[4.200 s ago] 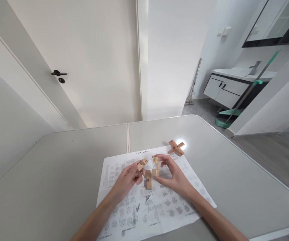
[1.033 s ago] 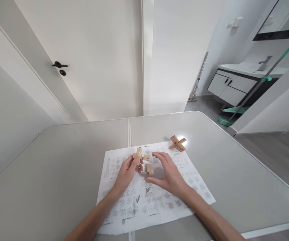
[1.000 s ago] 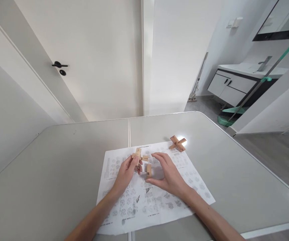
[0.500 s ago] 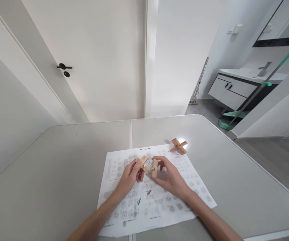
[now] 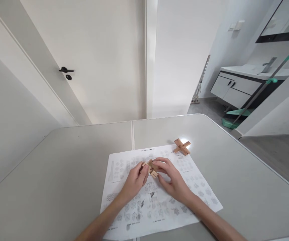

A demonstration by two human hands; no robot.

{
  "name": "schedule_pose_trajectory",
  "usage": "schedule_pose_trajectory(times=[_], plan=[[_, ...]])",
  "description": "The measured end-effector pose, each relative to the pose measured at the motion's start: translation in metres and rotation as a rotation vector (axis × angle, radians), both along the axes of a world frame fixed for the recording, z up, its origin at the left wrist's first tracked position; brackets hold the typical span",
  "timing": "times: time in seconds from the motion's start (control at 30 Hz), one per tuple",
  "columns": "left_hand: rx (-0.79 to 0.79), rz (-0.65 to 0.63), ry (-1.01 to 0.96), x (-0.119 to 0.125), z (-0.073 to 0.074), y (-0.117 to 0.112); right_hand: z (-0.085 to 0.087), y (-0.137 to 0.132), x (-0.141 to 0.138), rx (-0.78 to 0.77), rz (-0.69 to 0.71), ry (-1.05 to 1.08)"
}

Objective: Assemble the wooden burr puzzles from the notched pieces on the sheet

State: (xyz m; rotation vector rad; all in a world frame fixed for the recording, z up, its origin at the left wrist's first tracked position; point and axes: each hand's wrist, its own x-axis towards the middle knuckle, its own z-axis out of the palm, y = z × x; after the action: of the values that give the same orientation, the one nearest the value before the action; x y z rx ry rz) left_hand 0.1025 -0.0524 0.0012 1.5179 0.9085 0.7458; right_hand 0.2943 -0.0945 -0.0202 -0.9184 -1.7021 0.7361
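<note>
My left hand (image 5: 135, 180) and my right hand (image 5: 172, 179) meet over a printed instruction sheet (image 5: 159, 204) on the grey table (image 5: 59, 177). Between their fingertips they pinch a small cluster of notched wooden puzzle pieces (image 5: 151, 167), held just above the paper. Both hands have their fingers closed on the wood. How the pieces interlock is hidden by the fingers. A finished wooden cross-shaped puzzle (image 5: 182, 147) lies at the sheet's far right corner, a hand's width from my right hand.
A seam (image 5: 132, 134) runs down the table's middle. A white door with a black handle (image 5: 66, 70) stands behind the table. To the right is a bathroom with a vanity (image 5: 237, 90) and a green mop (image 5: 257, 90).
The separate pieces held apart in each hand have come together into one cluster between both hands. My right hand moved left toward my left hand. The camera shifted slightly.
</note>
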Motion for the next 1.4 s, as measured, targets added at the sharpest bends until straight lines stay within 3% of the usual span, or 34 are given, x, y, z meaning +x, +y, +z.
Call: schedule_pose_trajectory(times=[0.17,0.4,0.67,1.0,1.2,1.4], plan=[[0.029,0.022,0.006,0.0,-0.002,0.001,0.01,-0.001,-0.002,-0.151,0.075,0.181],[0.044,-0.007,0.054,0.001,-0.002,-0.002,0.01,0.002,0.002,-0.329,0.027,0.261],[0.006,-0.033,0.021,0.002,-0.001,-0.004,0.009,0.002,0.0,-0.304,-0.005,0.287],[0.073,-0.009,0.102,0.003,0.0,-0.005,0.008,0.003,0.004,-0.364,-0.005,0.356],[0.107,-0.031,0.158,0.002,-0.001,-0.006,0.013,-0.001,0.004,-0.499,0.032,0.465],[0.106,0.027,0.097,0.002,-0.008,-0.01,0.012,-0.001,0.004,-0.608,0.094,0.589]])
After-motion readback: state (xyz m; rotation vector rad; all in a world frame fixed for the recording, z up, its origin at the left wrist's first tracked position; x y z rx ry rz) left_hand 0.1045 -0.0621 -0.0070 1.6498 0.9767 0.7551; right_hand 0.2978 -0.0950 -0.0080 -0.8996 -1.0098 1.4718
